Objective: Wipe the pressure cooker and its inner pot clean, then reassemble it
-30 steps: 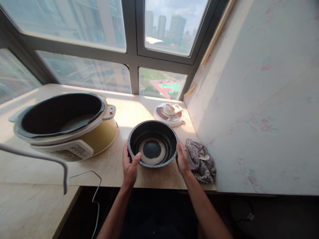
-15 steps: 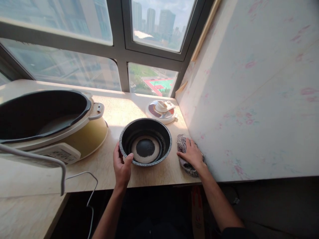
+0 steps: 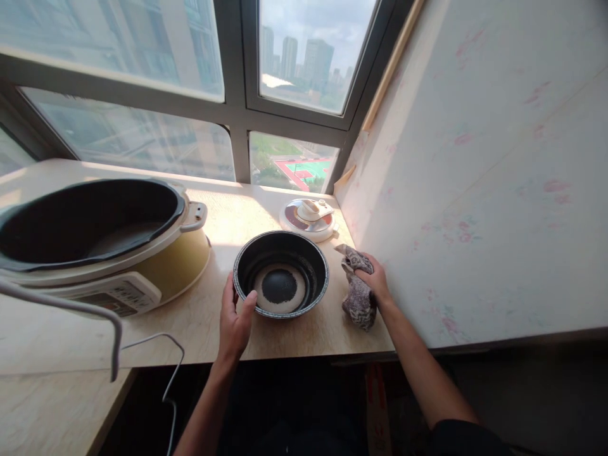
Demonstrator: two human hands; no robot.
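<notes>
A round black inner pot (image 3: 280, 286) stands upright on the marble-patterned ledge; a pale ring marks its inside bottom. My left hand (image 3: 236, 320) grips its left side, thumb over the rim and fingers around the outer wall. To the right of the pot, my right hand (image 3: 374, 278) is closed on a bunched grey-brown patterned cloth (image 3: 360, 303), which hangs down from the grip. Whether the cloth's lower end touches the ledge I cannot tell. Behind the pot lies a round white lid (image 3: 308, 218) with a knob.
The large yellow and white cooker body (image 3: 173, 266) sits open at the left, with a control panel on its front. A grey cable (image 3: 175, 345) runs over the ledge's front edge. Windows (image 3: 180, 142) rise behind, and a floral wall (image 3: 494, 190) bounds the right side.
My right hand has gone from lying on the spread cloth to gripping it, and the cloth is now bunched and lifted. My left hand still holds the pot. The view has shifted slightly.
</notes>
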